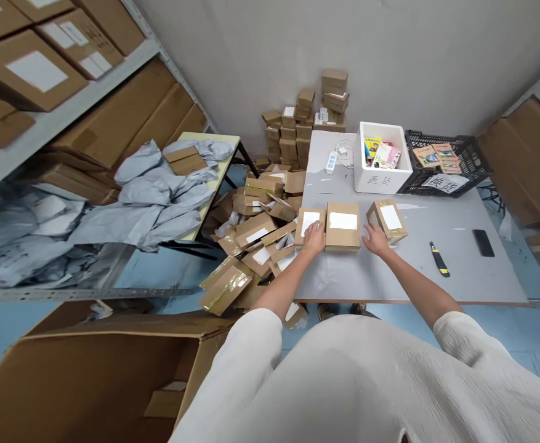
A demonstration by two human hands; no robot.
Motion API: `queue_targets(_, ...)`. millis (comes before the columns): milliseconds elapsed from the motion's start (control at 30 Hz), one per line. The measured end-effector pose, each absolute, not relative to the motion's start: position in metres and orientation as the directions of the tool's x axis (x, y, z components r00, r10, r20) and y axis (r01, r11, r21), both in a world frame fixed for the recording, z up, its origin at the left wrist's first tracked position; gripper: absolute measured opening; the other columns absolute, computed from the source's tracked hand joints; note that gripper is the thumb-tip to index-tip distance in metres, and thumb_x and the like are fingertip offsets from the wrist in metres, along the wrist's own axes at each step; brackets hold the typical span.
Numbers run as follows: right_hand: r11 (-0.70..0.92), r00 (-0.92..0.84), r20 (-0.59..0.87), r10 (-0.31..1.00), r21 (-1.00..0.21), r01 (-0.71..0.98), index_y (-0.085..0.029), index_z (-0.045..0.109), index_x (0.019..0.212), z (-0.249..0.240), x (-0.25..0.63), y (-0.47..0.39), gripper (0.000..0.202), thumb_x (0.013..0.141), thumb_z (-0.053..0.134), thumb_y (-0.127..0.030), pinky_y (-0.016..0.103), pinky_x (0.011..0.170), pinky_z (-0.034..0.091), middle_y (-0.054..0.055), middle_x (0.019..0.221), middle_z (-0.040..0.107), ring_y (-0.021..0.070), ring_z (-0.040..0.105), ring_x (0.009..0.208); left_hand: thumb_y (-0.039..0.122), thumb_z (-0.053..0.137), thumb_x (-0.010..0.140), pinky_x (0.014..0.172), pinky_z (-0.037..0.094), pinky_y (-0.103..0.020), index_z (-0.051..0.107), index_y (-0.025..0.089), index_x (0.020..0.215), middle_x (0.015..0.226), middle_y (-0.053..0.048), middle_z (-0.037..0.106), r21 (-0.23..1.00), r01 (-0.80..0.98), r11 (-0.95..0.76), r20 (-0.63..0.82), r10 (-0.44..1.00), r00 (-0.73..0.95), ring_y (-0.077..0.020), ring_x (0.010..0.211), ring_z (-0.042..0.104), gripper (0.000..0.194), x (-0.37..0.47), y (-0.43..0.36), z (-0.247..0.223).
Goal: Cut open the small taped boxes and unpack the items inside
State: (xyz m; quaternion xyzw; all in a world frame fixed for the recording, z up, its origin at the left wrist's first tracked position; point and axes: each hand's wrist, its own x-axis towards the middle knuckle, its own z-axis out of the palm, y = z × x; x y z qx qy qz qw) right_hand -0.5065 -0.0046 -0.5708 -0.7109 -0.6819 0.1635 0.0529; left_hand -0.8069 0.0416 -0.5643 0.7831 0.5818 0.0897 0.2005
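Three brown boxes with white labels stand on the grey table [473, 277]. My left hand [314, 238] rests with spread fingers on the left box [304, 220], at its right side. In the middle is a larger box [343, 237], close beside the left one. My right hand [375, 240] touches the left side of the right box [392, 218], which sits slightly turned, a gap away from the middle box. Its fingers are apart. Neither hand is closed around a box.
A white foam box [380, 181] and a black crate [470, 163] hold booklets at the back. A cutter [439, 259] and a phone [483, 243] lie at right. Many cartons [255, 234] are heaped left of the table; grey parcels [145, 184] lie farther left.
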Motion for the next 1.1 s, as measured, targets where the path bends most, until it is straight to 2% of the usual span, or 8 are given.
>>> queue_targets(200, -0.248, 0.220, -0.155, 0.963, -0.189, 0.950, -0.018, 0.052, 0.159, -0.558, -0.448, -0.014, 0.063, 0.101, 0.059, -0.041, 0.061, 0.124, 0.035, 0.023, 0.177, 0.033, 0.0448, 0.036, 0.156, 0.015, 0.053, 0.099, 0.133, 0.035, -0.050, 0.062, 0.022, 0.152, 0.168, -0.014, 0.052, 0.515, 0.738, -0.435, 0.077, 0.881, 0.466, -0.0323, 0.157, 0.046, 0.054, -0.734, 0.043, -0.543)
queue_targets(333, -0.332, 0.287, -0.240, 0.927, -0.172, 0.928, -0.019, 0.052, 0.157, -0.561, -0.423, -0.014, 0.069, 0.101, 0.061, -0.059, 0.059, 0.122, 0.035, 0.024, 0.168, 0.043, 0.0441, 0.041, 0.152, 0.013, 0.052, 0.099, 0.133, 0.033, -0.052, 0.062, 0.023, 0.152, 0.168, -0.014, 0.053, 0.520, 0.699, -0.491, 0.068, 0.839, 0.540, -0.0306, 0.158, 0.046, 0.056, -0.683, 0.035, -0.544)
queue_targets(433, -0.331, 0.274, -0.266, 0.924, -0.202, 0.922, -0.018, 0.049, 0.159, -0.564, -0.403, -0.011, 0.075, 0.100, 0.060, -0.063, 0.057, 0.120, 0.038, 0.023, 0.161, 0.050, 0.0435, 0.045, 0.149, 0.015, 0.051, 0.100, 0.132, 0.034, -0.052, 0.060, 0.023, 0.155, 0.168, -0.014, 0.052, 0.525, 0.697, -0.488, 0.001, 0.820, 0.573, -0.0309, 0.157, 0.046, 0.056, -0.644, 0.030, -0.552)
queue_targets(567, -0.336, 0.247, -0.301, 0.921, -0.296, 0.894, -0.019, 0.050, 0.160, -0.568, -0.356, 0.002, 0.073, 0.097, 0.065, -0.053, 0.051, 0.116, 0.045, 0.023, 0.159, 0.056, 0.0424, 0.054, 0.143, 0.020, 0.055, 0.100, 0.126, 0.043, -0.049, 0.055, 0.023, 0.158, 0.167, -0.015, 0.051, 0.541, 0.742, -0.396, -0.171, 0.812, 0.559, -0.0336, 0.152, 0.051, 0.058, -0.591, 0.026, -0.567)
queue_targets(700, -0.366, 0.201, -0.363, 0.910, -0.475, 0.800, -0.019, 0.056, 0.157, -0.579, -0.298, 0.017, 0.070, 0.092, 0.068, -0.043, 0.043, 0.115, 0.050, 0.018, 0.155, 0.065, 0.0378, 0.064, 0.138, 0.024, 0.060, 0.098, 0.124, 0.045, -0.051, 0.048, 0.023, 0.162, 0.169, -0.017, 0.048, 0.569, 0.786, -0.241, -0.295, 0.833, 0.469, -0.0358, 0.151, 0.053, 0.065, -0.540, 0.019, -0.587)
queue_targets(833, -0.419, 0.113, -0.463, 0.879, -0.638, 0.646, -0.012, 0.054, 0.159, -0.599, -0.260, 0.021, 0.076, 0.089, 0.069, -0.037, 0.039, 0.112, 0.053, 0.019, 0.154, 0.067, 0.0318, 0.069, 0.133, 0.020, 0.060, 0.097, 0.126, 0.043, -0.049, 0.054, 0.023, 0.157, 0.164, -0.016, 0.052, 0.629, 0.766, -0.132, -0.273, 0.885, 0.377, -0.0328, 0.148, 0.054, 0.061, -0.506, 0.007, -0.603)
queue_targets(933, -0.406, 0.006, -0.486, 0.874, -0.723, 0.559, -0.013, 0.062, 0.150, -0.615, -0.247, 0.015, 0.066, 0.087, 0.067, -0.030, 0.037, 0.110, 0.054, 0.017, 0.147, 0.072, 0.0289, 0.071, 0.128, 0.019, 0.061, 0.097, 0.125, 0.043, -0.047, 0.060, 0.022, 0.149, 0.158, -0.016, 0.055, 0.621, 0.778, -0.094, -0.250, 0.917, 0.310, -0.0330, 0.144, 0.057, 0.052, -0.496, -0.004, -0.607)
queue_targets(1100, -0.393, -0.044, -0.511, 0.859, -0.710, 0.584, -0.016, 0.074, 0.125, -0.634, -0.242, -0.003, 0.045, 0.083, 0.062, -0.026, 0.037, 0.101, 0.058, 0.013, 0.125, 0.081, 0.0283, 0.074, 0.112, 0.017, 0.060, 0.097, 0.121, 0.047, -0.047, 0.066, 0.024, 0.139, 0.154, -0.014, 0.055, 0.585, 0.801, -0.130, -0.249, 0.911, 0.330, -0.0327, 0.136, 0.060, 0.044, -0.498, -0.024, -0.606)
